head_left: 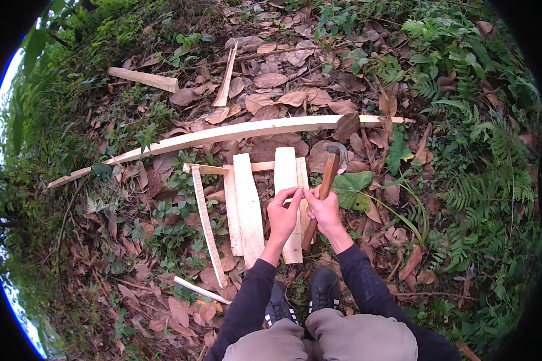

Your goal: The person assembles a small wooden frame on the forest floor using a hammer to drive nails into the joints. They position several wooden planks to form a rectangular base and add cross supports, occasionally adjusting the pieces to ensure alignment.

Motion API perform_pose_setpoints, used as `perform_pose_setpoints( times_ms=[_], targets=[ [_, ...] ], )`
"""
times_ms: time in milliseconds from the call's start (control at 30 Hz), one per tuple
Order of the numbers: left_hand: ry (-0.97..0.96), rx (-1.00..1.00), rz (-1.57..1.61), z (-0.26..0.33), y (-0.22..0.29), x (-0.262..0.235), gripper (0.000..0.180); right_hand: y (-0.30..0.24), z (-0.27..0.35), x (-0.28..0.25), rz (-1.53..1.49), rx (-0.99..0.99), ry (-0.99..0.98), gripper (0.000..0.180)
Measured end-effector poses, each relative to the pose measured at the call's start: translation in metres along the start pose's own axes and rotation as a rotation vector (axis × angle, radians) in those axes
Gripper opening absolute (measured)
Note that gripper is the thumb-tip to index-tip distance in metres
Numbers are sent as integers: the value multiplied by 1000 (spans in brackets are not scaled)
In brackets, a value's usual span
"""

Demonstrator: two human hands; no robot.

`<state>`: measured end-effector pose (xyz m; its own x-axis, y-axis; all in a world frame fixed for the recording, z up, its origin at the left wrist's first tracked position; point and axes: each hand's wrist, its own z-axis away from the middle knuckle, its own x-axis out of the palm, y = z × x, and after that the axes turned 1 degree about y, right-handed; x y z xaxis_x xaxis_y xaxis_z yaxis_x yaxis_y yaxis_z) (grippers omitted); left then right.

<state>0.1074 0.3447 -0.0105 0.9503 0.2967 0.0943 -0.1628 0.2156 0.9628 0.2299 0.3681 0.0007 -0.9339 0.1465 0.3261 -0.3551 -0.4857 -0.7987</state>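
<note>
My right hand point(323, 210) is wrapped round the wooden handle of a hammer point(329, 174), whose metal head points away from me. The fingers of my left hand point(284, 210) are pinched together and meet my right fingertips; whatever is between them is too small to make out. Below my hands lies a pale wooden board point(286, 171), partly covered by them, with a narrower strip along its right side. A second board point(247, 207) lies to its left. At their far ends a thin wooden crosspiece point(262, 166) runs from left to right.
A long pale pole point(235, 130) lies across the ground beyond the boards. Farther off are a short wood piece point(144, 79) and a pointed split piece point(226, 78). A thin strip point(208, 228) lies at the left. Dry leaves, ferns and a broad green leaf point(351, 191) surround them.
</note>
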Motion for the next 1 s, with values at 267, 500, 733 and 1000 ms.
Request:
perform_pose_setpoints(
  times_ms=[267, 500, 733, 1000],
  targets=[
    [250, 317, -739, -39, -4, -20, 19, 39, -14, -24, 822, -376, 315, 25],
    [198, 163, -623, -29, -14, -15, 21, 46, -14, -20, 866, -412, 211, 21],
    [181, 157, -660, -21, -9, -14, 20, 29, -5, -18, 899, -301, 155, 22],
    [194, 129, -564, -28, -19, -21, 21, 34, -8, -29, 751, -129, 202, 27]
  ],
)
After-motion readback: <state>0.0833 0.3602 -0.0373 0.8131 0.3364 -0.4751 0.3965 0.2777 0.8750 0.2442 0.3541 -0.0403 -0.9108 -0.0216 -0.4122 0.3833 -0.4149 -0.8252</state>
